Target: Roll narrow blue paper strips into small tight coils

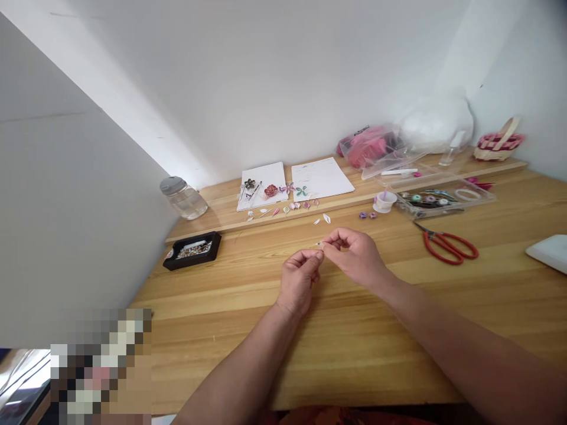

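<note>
My left hand (301, 277) and my right hand (354, 257) meet over the wooden table, fingertips almost touching. Both are closed in a pinch. A tiny pale piece with a dark spot (318, 244) pokes out at the right fingertips; its kind is too small to tell. Whatever the left fingers grip is hidden. Just beyond the hands lie a white petal-shaped piece (326, 218) and a thinner white sliver (316, 222). Two small purple flower-like pieces (363, 215) rest to the right, beside a white spool-like cup (384, 202).
Red-handled scissors (449, 245) lie right of my hands, near a clear plastic box (443, 200) of small parts. On the left are a black tray (192, 250) and a lidded bottle (183, 198). Papers (325, 177), several petals and a small basket (498, 144) occupy the raised back ledge.
</note>
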A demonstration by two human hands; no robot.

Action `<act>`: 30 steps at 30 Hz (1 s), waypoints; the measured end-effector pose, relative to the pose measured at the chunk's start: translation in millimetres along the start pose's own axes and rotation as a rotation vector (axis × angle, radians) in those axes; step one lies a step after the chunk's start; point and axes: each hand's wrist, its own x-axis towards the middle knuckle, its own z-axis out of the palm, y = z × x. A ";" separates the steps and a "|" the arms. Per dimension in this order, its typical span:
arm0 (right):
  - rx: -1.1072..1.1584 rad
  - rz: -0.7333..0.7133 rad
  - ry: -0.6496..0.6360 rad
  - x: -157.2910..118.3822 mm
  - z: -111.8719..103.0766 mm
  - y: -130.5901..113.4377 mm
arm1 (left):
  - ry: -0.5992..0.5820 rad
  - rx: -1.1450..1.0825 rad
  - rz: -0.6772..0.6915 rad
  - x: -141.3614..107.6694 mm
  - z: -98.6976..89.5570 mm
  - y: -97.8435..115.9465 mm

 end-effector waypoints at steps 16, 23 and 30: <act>-0.231 -0.213 -0.118 3.4 -10.7 -3.4 | 0.064 0.464 0.333 9.9 -17.0 18.1; 0.095 0.074 -0.313 7.0 -13.0 5.1 | 0.026 0.403 0.255 11.2 -17.6 22.1; 0.374 0.225 -0.355 7.1 -10.2 3.8 | -0.057 0.194 0.054 10.6 -16.2 14.4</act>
